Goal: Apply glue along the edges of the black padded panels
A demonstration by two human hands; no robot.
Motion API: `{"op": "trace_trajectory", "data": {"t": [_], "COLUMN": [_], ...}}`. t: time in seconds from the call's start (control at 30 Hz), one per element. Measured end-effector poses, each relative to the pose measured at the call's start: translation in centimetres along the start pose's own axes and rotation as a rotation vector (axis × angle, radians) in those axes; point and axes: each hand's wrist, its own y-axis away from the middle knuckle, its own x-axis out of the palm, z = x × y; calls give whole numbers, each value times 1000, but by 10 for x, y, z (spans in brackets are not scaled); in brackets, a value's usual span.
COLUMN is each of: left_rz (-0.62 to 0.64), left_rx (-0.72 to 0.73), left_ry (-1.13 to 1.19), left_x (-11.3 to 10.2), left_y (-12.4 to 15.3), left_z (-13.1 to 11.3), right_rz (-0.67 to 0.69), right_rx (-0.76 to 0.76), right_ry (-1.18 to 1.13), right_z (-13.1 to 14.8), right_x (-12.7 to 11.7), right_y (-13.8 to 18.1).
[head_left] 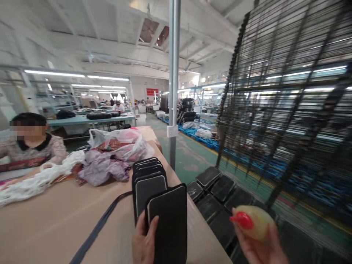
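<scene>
My left hand [145, 242] holds a flat black panel with a pale edge [169, 223] upright at the near edge of the tan table [55, 216], thumb on its face. Just behind it stands a row of similar black panels [148, 178]. My right hand [258, 249] is closed round a yellowish squeeze bottle with a red tip [251, 222], held off the table's right side above black panels laid on the floor.
A tall black wire rack [288, 102] fills the right. Black panels [217, 190] lie on the floor below it. A metal pole [173, 80] rises behind the table. Bagged fabric [118, 146] and white cloth [35, 179] lie by a seated person [30, 146]. A dark strap [96, 227] crosses the table.
</scene>
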Motion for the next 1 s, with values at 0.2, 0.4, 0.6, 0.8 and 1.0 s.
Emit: {"op": "trace_trajectory", "data": {"t": [0.2, 0.4, 0.6, 0.8, 1.0], "left_rz": [128, 923, 1247, 1445, 1600], "left_rx": [79, 53, 137, 277, 312], "left_ry": [-235, -652, -816, -896, -892], "left_x": [-35, -53, -42, -39, -37], "left_y": [-4, 19, 25, 8, 14], "left_z": [-39, -75, -106, -145, -157], "right_rz": [53, 161, 478, 805, 893], "right_rx": [-127, -235, -92, 35, 99], "right_ry": [-4, 227, 406, 569, 601], "right_z": [-13, -8, -2, -8, -19], "right_x": [43, 63, 89, 100, 121], "right_y": [22, 31, 41, 48, 58]}}
